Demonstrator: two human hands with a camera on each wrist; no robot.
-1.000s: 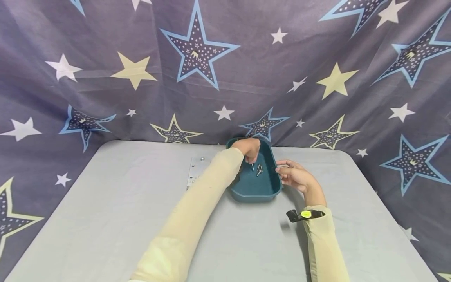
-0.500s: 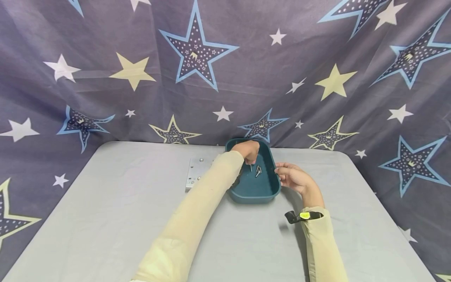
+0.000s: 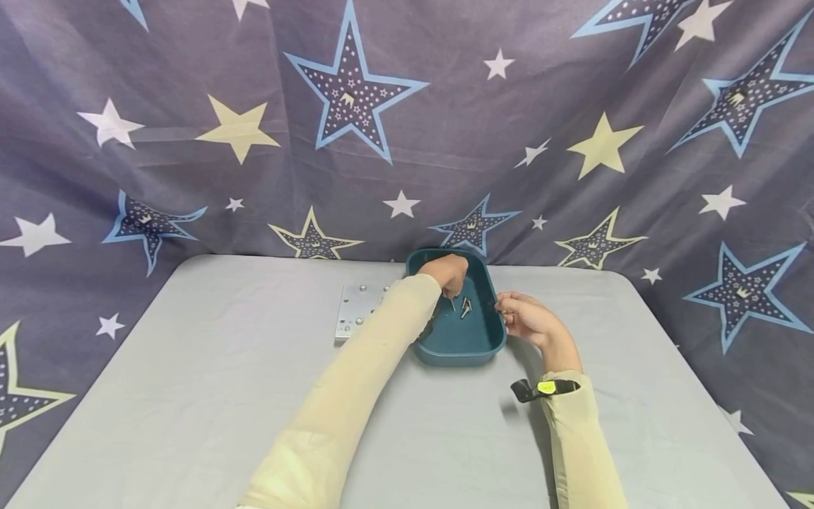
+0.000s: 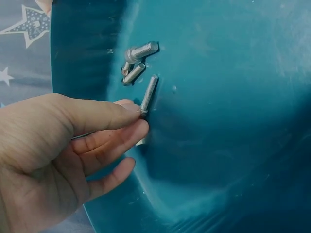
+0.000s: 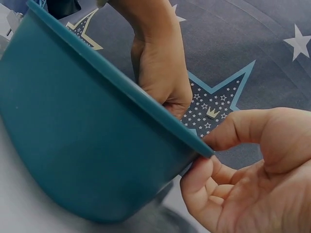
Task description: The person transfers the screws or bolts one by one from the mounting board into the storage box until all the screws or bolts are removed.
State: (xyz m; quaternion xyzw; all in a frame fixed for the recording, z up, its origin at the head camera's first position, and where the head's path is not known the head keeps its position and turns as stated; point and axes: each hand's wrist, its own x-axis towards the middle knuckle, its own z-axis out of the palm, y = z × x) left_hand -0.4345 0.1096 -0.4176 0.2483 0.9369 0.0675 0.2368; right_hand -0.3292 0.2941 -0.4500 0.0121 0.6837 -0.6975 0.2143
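Note:
My left hand (image 3: 448, 274) reaches down into a teal plastic bin (image 3: 461, 358) near the back of the table. In the left wrist view, its thumb and fingers pinch a small threaded screw (image 4: 150, 92) by the head end, low over the bin's floor. Beside it lie a thicker bolt (image 4: 142, 50) and a shorter screw (image 4: 134, 74). My right hand (image 3: 529, 318) holds the bin's right rim, thumb on top and curled fingers beneath, as the right wrist view shows.
A silver metal plate (image 3: 350, 311) with several round fasteners lies left of the bin, partly hidden by the left sleeve (image 3: 356, 382). A star-patterned curtain (image 3: 407, 141) hangs directly behind the grey table (image 3: 191, 396). Dark pieces sit in the bin's left side, mostly hidden.
The screw in my left hand has tilted slightly inside the bin. My left forearm has shifted a little, showing more of the metal plate. My right hand keeps its hold on the rim.

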